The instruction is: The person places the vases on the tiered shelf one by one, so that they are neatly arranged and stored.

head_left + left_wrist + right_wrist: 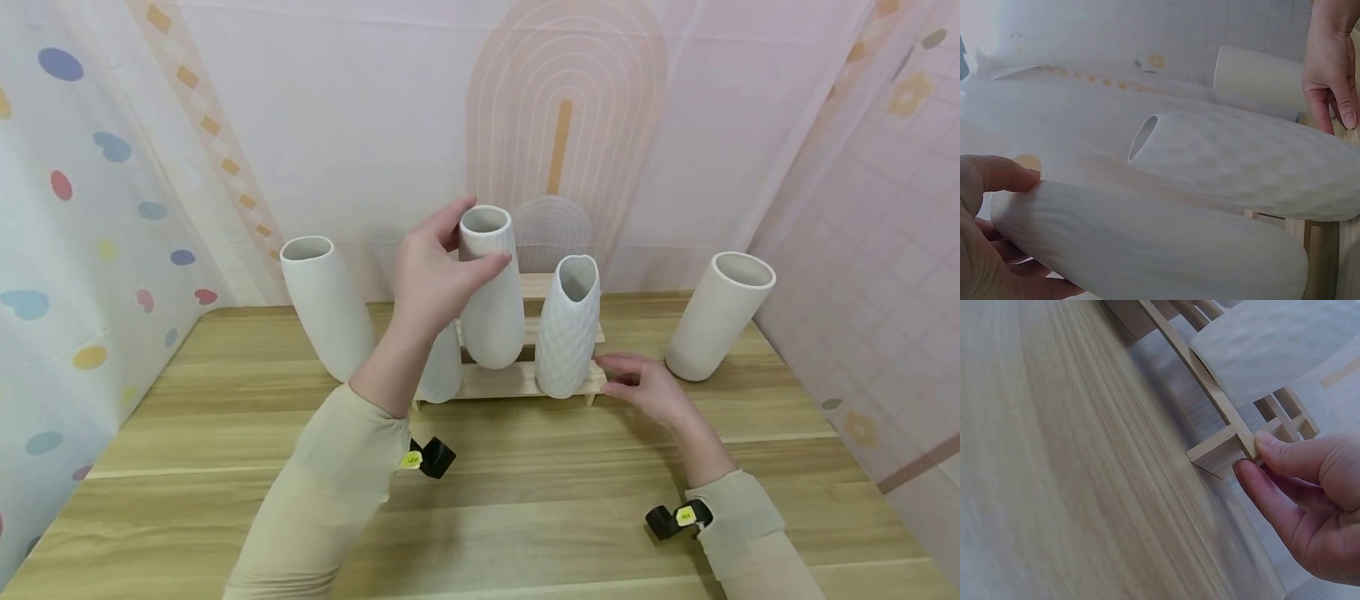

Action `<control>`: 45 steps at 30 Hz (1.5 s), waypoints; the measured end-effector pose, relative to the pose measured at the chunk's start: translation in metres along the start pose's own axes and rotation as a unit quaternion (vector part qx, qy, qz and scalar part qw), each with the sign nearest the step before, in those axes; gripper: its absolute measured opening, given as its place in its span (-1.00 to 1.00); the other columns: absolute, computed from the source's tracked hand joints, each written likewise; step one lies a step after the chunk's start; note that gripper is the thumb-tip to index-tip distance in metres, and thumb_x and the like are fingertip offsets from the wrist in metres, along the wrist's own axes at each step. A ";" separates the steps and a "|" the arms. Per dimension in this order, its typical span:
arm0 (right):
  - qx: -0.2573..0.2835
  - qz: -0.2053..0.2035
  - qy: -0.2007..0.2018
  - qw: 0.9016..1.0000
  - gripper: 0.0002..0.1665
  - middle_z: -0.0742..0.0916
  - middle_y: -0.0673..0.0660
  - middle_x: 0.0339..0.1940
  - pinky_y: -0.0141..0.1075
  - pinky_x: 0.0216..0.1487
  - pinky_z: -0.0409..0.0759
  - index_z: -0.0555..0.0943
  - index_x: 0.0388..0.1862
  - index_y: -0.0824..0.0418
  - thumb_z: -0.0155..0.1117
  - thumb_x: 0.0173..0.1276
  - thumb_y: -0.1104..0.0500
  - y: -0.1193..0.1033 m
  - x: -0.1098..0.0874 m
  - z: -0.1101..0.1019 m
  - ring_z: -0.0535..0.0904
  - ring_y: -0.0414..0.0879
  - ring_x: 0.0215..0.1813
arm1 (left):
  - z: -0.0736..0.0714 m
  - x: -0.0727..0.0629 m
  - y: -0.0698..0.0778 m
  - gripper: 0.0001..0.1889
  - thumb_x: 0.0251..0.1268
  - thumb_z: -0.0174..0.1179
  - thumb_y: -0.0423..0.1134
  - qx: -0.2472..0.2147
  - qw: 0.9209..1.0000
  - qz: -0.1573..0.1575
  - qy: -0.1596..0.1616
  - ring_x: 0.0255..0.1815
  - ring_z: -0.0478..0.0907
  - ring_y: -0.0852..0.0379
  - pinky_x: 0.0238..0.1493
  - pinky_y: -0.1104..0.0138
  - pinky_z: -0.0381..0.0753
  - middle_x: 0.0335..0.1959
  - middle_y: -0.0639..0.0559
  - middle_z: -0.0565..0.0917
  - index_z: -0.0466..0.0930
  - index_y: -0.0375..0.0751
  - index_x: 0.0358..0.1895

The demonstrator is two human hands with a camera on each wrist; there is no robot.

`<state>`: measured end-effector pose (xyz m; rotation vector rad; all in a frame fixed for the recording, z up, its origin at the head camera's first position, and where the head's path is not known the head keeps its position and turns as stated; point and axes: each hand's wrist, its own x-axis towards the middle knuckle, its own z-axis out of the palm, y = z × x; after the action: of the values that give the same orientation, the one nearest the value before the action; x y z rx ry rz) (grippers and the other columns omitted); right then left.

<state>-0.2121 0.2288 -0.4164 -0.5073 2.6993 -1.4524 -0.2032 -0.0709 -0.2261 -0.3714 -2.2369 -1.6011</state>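
My left hand (435,271) grips a smooth white vase (491,312) near its rim, thumb in front and fingers behind. The base of this vase overlaps the tiered wooden stand (491,382) in the head view. Just right of it, a white vase with a dimpled diamond texture (567,342) stands on the front step. Another white vase (441,371), partly hidden behind my left forearm, is at the step's left end. Between thumb and index finger, my right hand (1310,487) pinches the right front corner of the stand, below the textured vase.
A white vase (326,308) stands on the wooden table (525,517) left of the stand. On the right is a finely ribbed white vase (716,321). Patterned curtains (360,125) hang behind and along both sides. Black wrist cameras (437,457) sit on both sleeves.
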 end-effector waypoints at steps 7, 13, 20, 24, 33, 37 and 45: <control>0.001 0.004 0.003 1.000 -0.49 0.54 0.44 0.26 -0.15 0.06 0.58 0.52 0.24 0.48 0.33 0.34 0.35 0.001 0.000 0.000 0.60 0.24 0.07 | 0.011 0.012 -0.007 -0.29 0.03 0.44 -0.33 0.001 1.000 -0.005 0.021 0.12 0.58 0.02 0.15 0.24 0.55 0.19 -0.05 0.61 0.47 -0.25 0.35; 0.003 0.002 0.001 1.000 -0.49 0.54 0.45 0.26 -0.15 0.07 0.58 0.51 0.25 0.49 0.33 0.34 0.36 0.001 0.000 0.001 0.61 0.24 0.07 | 0.017 0.021 -0.008 -0.31 0.05 0.42 -0.32 0.024 0.999 -0.005 0.035 0.12 0.58 0.03 0.14 0.26 0.55 0.17 -0.08 0.63 0.48 -0.26 0.34; 0.002 0.004 0.003 1.000 -0.50 0.54 0.44 0.26 -0.07 0.09 0.57 0.52 0.24 0.48 0.33 0.34 0.37 0.002 0.000 0.001 0.60 0.25 0.08 | 0.026 0.028 -0.015 -0.32 0.04 0.41 -0.37 0.015 0.999 -0.001 0.041 0.12 0.58 0.05 0.15 0.31 0.54 0.18 -0.13 0.62 0.47 -0.32 0.34; 0.002 0.007 0.004 1.000 -0.50 0.54 0.44 0.26 -0.15 0.07 0.57 0.52 0.24 0.48 0.33 0.33 0.38 0.002 -0.001 0.001 0.61 0.25 0.07 | 0.031 0.030 -0.017 -0.33 0.03 0.40 -0.36 0.029 0.999 0.004 0.045 0.11 0.58 0.02 0.14 0.31 0.54 0.15 -0.14 0.64 0.49 -0.32 0.32; 0.003 0.005 0.004 1.000 -0.50 0.54 0.43 0.25 -0.15 0.07 0.58 0.53 0.24 0.47 0.33 0.33 0.37 0.001 -0.001 0.001 0.61 0.24 0.07 | 0.035 0.032 -0.018 -0.36 0.03 0.39 -0.37 0.046 0.998 -0.010 0.044 0.09 0.58 -0.01 0.13 0.28 0.55 0.11 -0.15 0.64 0.51 -0.31 0.29; 0.001 0.003 0.002 1.000 -0.50 0.54 0.44 0.25 -0.17 0.06 0.58 0.52 0.24 0.48 0.33 0.35 0.35 0.001 -0.001 0.000 0.61 0.24 0.06 | 0.036 0.032 -0.018 -0.36 0.04 0.39 -0.36 0.058 0.997 -0.010 0.042 0.09 0.58 -0.02 0.13 0.25 0.55 0.11 -0.16 0.64 0.50 -0.31 0.29; 0.000 0.005 0.004 1.000 -0.49 0.54 0.45 0.26 -0.20 0.07 0.57 0.52 0.24 0.49 0.34 0.34 0.34 0.001 -0.001 -0.001 0.60 0.26 0.10 | 0.036 0.031 -0.015 -0.31 0.13 0.39 -0.33 0.084 0.996 -0.010 0.027 0.18 0.54 -0.04 0.20 0.23 0.51 0.23 -0.18 0.57 0.39 -0.32 0.38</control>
<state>-0.2111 0.2300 -0.4166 -0.4894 2.7035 -1.4562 -0.2420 -0.0420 -0.2357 -0.2571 -2.3185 -1.4032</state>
